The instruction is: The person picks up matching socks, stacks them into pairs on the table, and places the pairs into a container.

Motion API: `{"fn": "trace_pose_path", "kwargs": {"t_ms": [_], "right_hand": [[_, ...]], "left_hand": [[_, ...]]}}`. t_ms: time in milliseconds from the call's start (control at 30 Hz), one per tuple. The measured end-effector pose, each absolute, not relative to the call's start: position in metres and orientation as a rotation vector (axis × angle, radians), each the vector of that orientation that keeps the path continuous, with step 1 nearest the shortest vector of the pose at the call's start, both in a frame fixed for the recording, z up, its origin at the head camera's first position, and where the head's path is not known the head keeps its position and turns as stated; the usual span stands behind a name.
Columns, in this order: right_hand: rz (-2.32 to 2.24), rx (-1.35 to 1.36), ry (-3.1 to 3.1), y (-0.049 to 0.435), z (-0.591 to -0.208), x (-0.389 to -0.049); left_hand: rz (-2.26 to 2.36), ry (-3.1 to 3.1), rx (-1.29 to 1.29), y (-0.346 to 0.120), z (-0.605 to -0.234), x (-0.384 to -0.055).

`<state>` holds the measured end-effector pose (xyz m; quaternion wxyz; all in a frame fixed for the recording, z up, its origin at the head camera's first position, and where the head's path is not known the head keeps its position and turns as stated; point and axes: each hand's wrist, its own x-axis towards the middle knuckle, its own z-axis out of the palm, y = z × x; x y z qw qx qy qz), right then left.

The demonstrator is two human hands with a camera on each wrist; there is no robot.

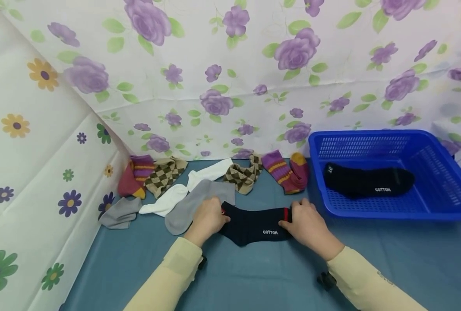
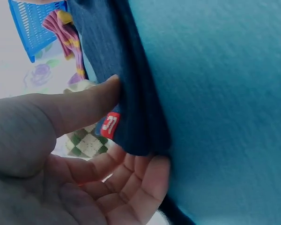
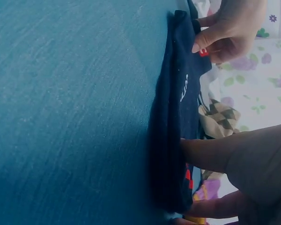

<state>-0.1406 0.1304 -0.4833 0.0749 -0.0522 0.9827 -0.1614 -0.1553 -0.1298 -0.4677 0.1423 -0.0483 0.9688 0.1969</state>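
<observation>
While both hands grip the navy sock [image 1: 250, 224] at its 2 ends, the step in hand looks to be straightening it lengthwise over the blue-green table [image 1: 254, 276]. The left hand [image 1: 208, 219] pinches the left end, thumb on top and fingers curled at the edge; the right hand [image 1: 308, 222] grasps the right end between thumb and fingers, beside a red stripe. Neither end is released. As I judge it, the next move calls for keeping both ends level and the fabric together, since a loose pinch could let it slide out of line.

The navy sock is in the near middle of the scene, left of the blue basket [image 1: 401, 216] and just right of a large gray sock [image 1: 195, 201]. It looks fairly flat, with a bend along its near edge, white COTTON lettering toward the right and a small red label at the left end. Seen from the right wrist, its side shows folds or layers, perhaps 2 socks stacked; I cannot tell for sure. Similar lettering marks the black sock [image 1: 355, 181] inside the basket.
</observation>
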Motion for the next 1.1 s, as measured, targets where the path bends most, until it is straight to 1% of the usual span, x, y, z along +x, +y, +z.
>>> {"fn": "trace_pose_path", "kwargs": {"t_ms": [200,467,700,1100], "right_hand": [[-0.573,-0.141,2.909,0.131,-0.485,-0.143],[-0.618,-0.140,2.886,0.135,-0.491,-0.146],[-0.685,-0.204,2.899,0.133,-0.489,-0.147],[-0.891,-0.371,2.929,0.134,-0.489,-0.139]], "left_hand": [[0.622,2.786,-0.176,-0.134,-0.470,-0.157],[0.546,2.832,-0.158,-0.132,-0.476,-0.153],[0.548,2.913,-0.127,-0.133,-0.480,-0.149],[0.745,2.942,-0.024,-0.136,-0.486,-0.142]]}}
